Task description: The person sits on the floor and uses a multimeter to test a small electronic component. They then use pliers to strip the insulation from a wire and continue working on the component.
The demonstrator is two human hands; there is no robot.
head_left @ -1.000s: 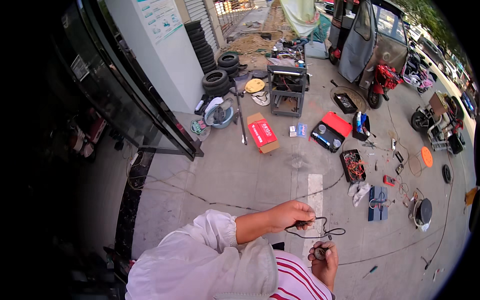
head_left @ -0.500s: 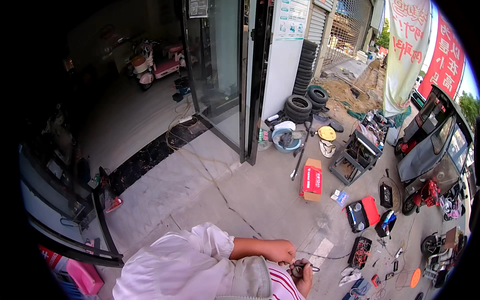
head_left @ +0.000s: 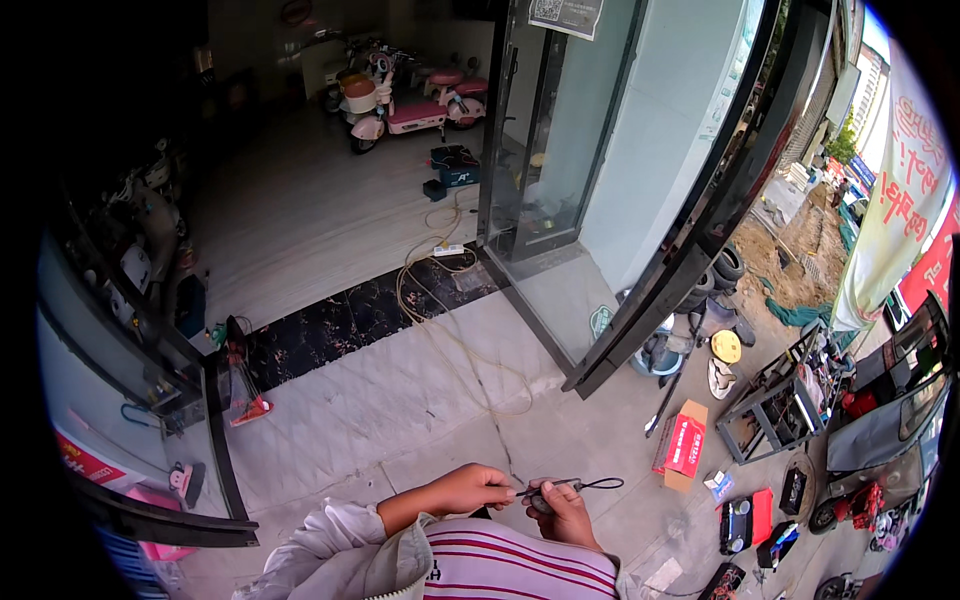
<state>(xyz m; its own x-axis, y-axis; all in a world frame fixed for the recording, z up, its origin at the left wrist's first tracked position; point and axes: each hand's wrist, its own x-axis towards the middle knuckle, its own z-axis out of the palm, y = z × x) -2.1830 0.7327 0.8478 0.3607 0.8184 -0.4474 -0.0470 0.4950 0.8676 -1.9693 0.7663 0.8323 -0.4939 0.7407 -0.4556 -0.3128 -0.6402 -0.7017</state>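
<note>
My left hand (head_left: 465,491), at the lower middle, pinches a thin black cord (head_left: 612,483) that stretches rightward across to my right hand and ends in a loop beyond it. My right hand (head_left: 565,518) is closed on a small dark round object (head_left: 541,503), with the cord passing along its top. How the cord and the round object join is too small to tell. Both hands are close together in front of my white, pink-striped top, below the pale slab of the doorway.
Open glass doors (head_left: 560,140) frame a doorway with pink scooters (head_left: 415,118), a black floor strip (head_left: 360,305) and trailing yellow cables (head_left: 420,300). To the right lie a red box (head_left: 685,445), toolboxes (head_left: 740,525), a metal cart (head_left: 760,400) and a covered three-wheeler (head_left: 890,440).
My view has swung left toward the open doorway. My hands, which were apart a second ago, have come together, with the cord now running between them over the round object.
</note>
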